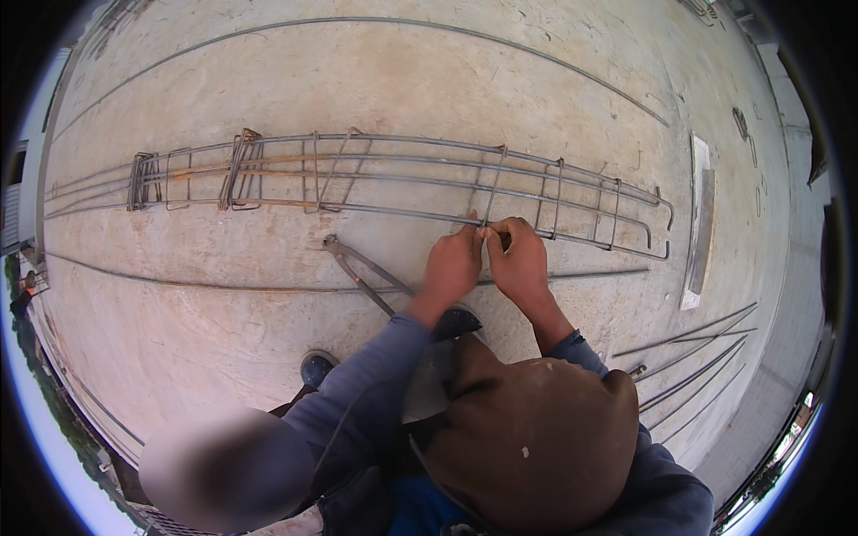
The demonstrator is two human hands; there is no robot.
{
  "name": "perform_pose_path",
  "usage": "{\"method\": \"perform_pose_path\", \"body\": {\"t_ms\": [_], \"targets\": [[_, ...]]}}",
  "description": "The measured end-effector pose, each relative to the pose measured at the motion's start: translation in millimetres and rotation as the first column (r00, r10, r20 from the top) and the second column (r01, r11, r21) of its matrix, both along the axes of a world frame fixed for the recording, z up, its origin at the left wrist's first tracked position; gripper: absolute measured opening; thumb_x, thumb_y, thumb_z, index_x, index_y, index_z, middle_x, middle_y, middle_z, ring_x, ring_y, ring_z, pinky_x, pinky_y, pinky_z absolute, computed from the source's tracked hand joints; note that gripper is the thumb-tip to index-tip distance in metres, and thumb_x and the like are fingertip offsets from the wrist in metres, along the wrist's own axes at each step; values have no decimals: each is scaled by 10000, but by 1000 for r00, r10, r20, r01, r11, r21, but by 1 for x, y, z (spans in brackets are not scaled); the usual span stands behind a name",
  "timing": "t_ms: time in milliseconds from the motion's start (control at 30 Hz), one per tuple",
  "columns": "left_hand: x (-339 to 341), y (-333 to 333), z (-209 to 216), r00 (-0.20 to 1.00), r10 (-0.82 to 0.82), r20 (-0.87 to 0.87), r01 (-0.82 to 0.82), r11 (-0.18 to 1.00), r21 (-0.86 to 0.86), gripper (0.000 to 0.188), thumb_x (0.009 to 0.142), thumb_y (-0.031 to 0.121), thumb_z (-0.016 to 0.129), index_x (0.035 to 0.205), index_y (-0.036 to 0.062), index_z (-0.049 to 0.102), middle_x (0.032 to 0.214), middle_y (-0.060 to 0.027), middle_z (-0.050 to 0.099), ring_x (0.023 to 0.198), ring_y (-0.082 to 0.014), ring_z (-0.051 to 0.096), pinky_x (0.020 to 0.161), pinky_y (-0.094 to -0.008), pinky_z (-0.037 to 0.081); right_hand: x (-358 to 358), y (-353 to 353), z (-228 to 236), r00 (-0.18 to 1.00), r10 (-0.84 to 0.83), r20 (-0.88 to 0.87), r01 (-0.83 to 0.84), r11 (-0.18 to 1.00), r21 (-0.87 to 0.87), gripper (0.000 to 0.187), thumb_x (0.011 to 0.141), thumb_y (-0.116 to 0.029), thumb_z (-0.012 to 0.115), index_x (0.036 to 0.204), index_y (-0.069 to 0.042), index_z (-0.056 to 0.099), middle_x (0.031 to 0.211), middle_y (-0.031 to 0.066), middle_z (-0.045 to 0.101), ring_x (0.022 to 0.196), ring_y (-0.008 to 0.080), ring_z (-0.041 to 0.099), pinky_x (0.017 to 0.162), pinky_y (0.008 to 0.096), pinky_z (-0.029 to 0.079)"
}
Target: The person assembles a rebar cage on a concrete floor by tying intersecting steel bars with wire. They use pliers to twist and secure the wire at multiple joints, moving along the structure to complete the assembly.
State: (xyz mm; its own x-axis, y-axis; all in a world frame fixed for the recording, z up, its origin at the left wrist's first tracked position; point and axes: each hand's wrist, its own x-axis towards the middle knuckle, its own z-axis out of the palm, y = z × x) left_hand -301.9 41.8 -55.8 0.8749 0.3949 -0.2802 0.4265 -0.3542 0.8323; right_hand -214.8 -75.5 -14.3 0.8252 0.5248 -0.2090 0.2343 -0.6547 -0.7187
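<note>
Rebar cage (375, 174) lay on its side on the concrete floor (223, 313), stretched across my view from left to right, well in front of my knees. From what I could see, several rectangular stirrups (241, 170) already stood spaced along the long bars, bunched closer at the left end and spread out toward the right, so I judged the cage as partly assembled; whether each crossing was already tied I could not tell at that size. Both my hands met at the near long bar (393, 213) of the cage, just right of its middle. My left hand (453, 263) was closed with its fingertips pinched at the bar, and my right hand (518, 259) was likewise curled tight, thumb and fingers pressed together right against the left ones. Something thin seemed to be gripped between them, perhaps tie wire, but it was too small for me to be sure. A long-handled pair of pincers (362, 268) lay on the floor just beside my left hand, untouched. One loose straight bar (223, 286) ran along the floor beneath my hands, more loose rods (697, 357) lay to my right, and a flat plank (699, 223) rested beyond the cage's right end.
</note>
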Motion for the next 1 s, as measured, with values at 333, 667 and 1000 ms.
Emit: {"method": "perform_pose_path", "body": {"t_ms": [333,667,1000], "targets": [[-7,15,27,927,104,-360,-349,588,-729,349,1169,270,514,1284,-9,689,903,-87,736,671,-183,616,614,-342,490,-19,-20,-36,929,108,354,-148,985,87,136,1008,-41,671,1121,-22,746,1071,140,750,982,319,740,825,426,585],[10,-52,26,854,397,-338,-339,-69,-938,429,1180,300,559,1528,51,578,926,0,627,690,-78,504,625,-259,410,8,-73,-46,443,-2,-896,415,887,203,317,1111,-127,528,1331,44,679,1105,127,746,979,203,735,900,367,596],[-4,-36,-28,822,432,-370,-461,125,-878,288,1105,302,711,1162,21,742,805,5,647,624,-70,504,556,-223,380,-5,-89,-28,558,-117,-822,270,962,46,286,1092,-108,556,1300,25,702,1204,126,767,1060,232,762,976,366,588]]}}
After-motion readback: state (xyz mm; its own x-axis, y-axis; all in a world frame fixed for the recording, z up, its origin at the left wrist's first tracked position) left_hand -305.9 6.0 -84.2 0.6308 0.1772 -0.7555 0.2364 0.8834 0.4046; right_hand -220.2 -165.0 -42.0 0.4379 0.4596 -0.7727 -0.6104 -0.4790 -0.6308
